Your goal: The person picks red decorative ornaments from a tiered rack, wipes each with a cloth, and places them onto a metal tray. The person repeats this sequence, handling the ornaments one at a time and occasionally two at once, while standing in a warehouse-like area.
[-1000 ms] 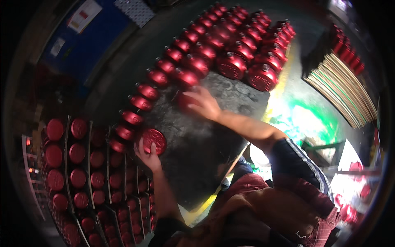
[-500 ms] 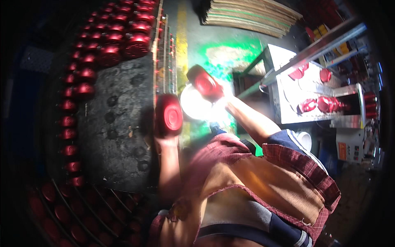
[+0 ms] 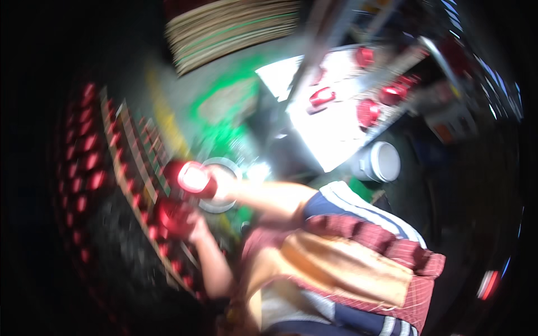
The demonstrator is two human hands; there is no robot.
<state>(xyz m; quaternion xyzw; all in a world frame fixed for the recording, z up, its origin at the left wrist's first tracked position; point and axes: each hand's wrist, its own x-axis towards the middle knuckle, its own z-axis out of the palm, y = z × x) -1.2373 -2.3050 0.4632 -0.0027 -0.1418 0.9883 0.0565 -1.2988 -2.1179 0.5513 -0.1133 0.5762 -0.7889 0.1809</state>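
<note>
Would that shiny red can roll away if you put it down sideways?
Probably yes: the red can in the right hand looks round-sided, so on its side it would likely roll. Its glossy surface may be slippery. One hand carries each can, so they seem fairly light.

The person wore a short-sleeved shirt [image 3: 358,252] in a dark red check with a large plain tan panel on it. The sleeve [image 3: 347,204] was dark blue with white stripes. Both forearms were bare. The picture was blurred, so finer details were unclear.
</note>
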